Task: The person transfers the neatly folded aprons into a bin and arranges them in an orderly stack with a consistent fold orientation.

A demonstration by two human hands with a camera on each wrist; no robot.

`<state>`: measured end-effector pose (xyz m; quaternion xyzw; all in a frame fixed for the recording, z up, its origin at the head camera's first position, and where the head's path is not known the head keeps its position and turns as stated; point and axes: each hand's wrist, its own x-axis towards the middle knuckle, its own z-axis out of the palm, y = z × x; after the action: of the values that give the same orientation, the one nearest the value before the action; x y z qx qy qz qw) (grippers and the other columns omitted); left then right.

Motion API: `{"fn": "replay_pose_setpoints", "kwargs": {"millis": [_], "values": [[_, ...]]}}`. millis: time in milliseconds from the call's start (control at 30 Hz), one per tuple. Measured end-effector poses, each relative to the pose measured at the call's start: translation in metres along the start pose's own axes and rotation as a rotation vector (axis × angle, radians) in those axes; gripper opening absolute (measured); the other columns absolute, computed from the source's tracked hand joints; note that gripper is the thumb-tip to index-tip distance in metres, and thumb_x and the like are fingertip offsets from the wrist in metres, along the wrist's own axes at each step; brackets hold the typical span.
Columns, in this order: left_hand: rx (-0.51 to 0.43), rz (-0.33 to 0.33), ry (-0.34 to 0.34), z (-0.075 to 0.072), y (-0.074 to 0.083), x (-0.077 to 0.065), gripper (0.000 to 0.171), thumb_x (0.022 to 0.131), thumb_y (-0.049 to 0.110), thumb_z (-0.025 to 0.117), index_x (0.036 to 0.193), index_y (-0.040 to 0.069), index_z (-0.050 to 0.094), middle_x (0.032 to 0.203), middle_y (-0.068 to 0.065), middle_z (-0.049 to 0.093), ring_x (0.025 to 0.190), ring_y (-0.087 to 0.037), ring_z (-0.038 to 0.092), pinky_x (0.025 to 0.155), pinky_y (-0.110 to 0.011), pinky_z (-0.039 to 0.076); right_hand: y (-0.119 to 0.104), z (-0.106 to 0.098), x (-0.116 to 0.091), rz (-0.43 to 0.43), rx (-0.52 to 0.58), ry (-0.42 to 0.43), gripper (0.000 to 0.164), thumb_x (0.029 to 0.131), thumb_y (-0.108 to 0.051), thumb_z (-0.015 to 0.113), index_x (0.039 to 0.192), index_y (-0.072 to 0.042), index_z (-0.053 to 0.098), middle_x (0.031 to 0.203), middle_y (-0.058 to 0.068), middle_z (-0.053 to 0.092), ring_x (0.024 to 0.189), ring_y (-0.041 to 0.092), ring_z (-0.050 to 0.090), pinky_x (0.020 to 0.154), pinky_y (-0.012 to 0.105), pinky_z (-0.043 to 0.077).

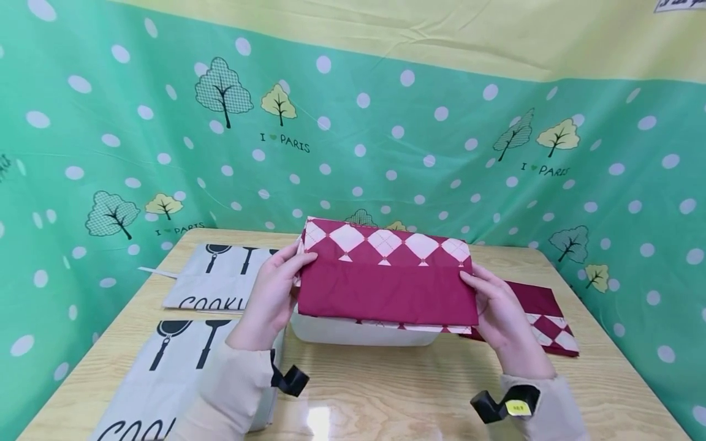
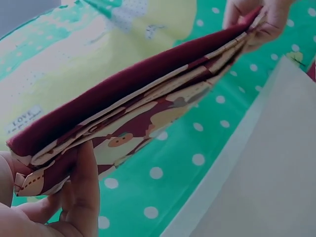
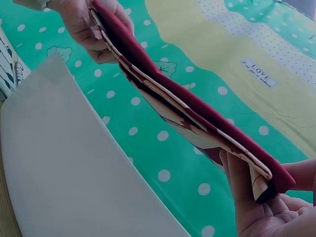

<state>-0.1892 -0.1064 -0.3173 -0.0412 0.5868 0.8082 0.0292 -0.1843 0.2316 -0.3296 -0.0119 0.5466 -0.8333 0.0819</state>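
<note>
A folded maroon cloth (image 1: 386,291) with a band of white diamonds is held up at the middle of the head view. My left hand (image 1: 270,300) pinches its left end, thumb on the near face. At the other end, my right hand (image 1: 499,309) grips it the same way. Several stacked layers of the cloth (image 2: 133,103) show edge-on in the left wrist view, with a patterned underside. Below it stands a white container (image 1: 364,335), its upper part hidden by the cloth; in the right wrist view the container wall (image 3: 74,158) is close by.
Two folded grey cloths printed with black pans and lettering lie on the left, a far one (image 1: 220,282) and a near one (image 1: 182,373). Another folded maroon cloth (image 1: 551,331) lies to the right on the wooden table (image 1: 419,398). A green dotted curtain (image 1: 353,153) hangs behind.
</note>
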Motion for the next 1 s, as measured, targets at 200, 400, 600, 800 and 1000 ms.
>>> {"fn": "replay_pose_setpoints", "kwargs": {"millis": [200, 400, 600, 800, 1000], "values": [[0.058, 0.008, 0.018, 0.001, 0.001, 0.01, 0.049, 0.099, 0.019, 0.06, 0.147, 0.015, 0.048, 0.137, -0.003, 0.057, 0.087, -0.004, 0.064, 0.071, -0.018, 0.055, -0.01, 0.0, 0.009, 0.06, -0.075, 0.072, 0.048, 0.102, -0.023, 0.054, 0.146, -0.019, 0.033, 0.112, -0.016, 0.067, 0.103, 0.0, 0.066, 0.086, 0.02, 0.057], [0.084, 0.011, 0.024, -0.002, 0.002, 0.017, 0.043, 0.098, 0.02, 0.062, 0.14, 0.012, 0.056, 0.096, 0.007, 0.067, 0.062, -0.005, 0.05, 0.062, -0.019, 0.049, -0.015, 0.002, 0.015, 0.034, -0.126, 0.043, 0.03, 0.102, -0.019, 0.055, 0.128, -0.015, 0.042, 0.106, -0.013, 0.068, 0.095, 0.002, 0.068, 0.083, 0.02, 0.057], [0.099, -0.006, -0.002, -0.008, 0.006, 0.025, 0.043, 0.098, 0.024, 0.062, 0.139, 0.01, 0.056, 0.088, 0.01, 0.067, 0.067, -0.006, 0.053, 0.063, -0.02, 0.05, -0.021, 0.006, 0.025, 0.04, -0.172, 0.054, 0.036, 0.1, -0.022, 0.059, 0.132, -0.017, 0.043, 0.11, -0.013, 0.064, 0.097, 0.001, 0.066, 0.084, 0.02, 0.057], [0.091, -0.032, -0.005, -0.012, 0.009, 0.033, 0.046, 0.098, 0.025, 0.063, 0.141, 0.01, 0.054, 0.095, 0.009, 0.067, 0.072, -0.006, 0.053, 0.064, -0.018, 0.047, -0.024, 0.008, 0.033, 0.043, -0.169, 0.061, 0.04, 0.098, -0.024, 0.062, 0.134, -0.018, 0.044, 0.112, -0.012, 0.063, 0.094, 0.003, 0.067, 0.082, 0.021, 0.058], [0.082, -0.051, 0.017, -0.014, 0.009, 0.04, 0.042, 0.097, 0.025, 0.065, 0.134, 0.009, 0.056, 0.081, 0.009, 0.063, 0.06, -0.006, 0.044, 0.056, -0.018, 0.041, -0.026, 0.009, 0.04, 0.06, -0.149, 0.083, 0.041, 0.096, -0.021, 0.065, 0.133, -0.015, 0.047, 0.105, -0.012, 0.067, 0.087, 0.003, 0.069, 0.08, 0.021, 0.058]]}}
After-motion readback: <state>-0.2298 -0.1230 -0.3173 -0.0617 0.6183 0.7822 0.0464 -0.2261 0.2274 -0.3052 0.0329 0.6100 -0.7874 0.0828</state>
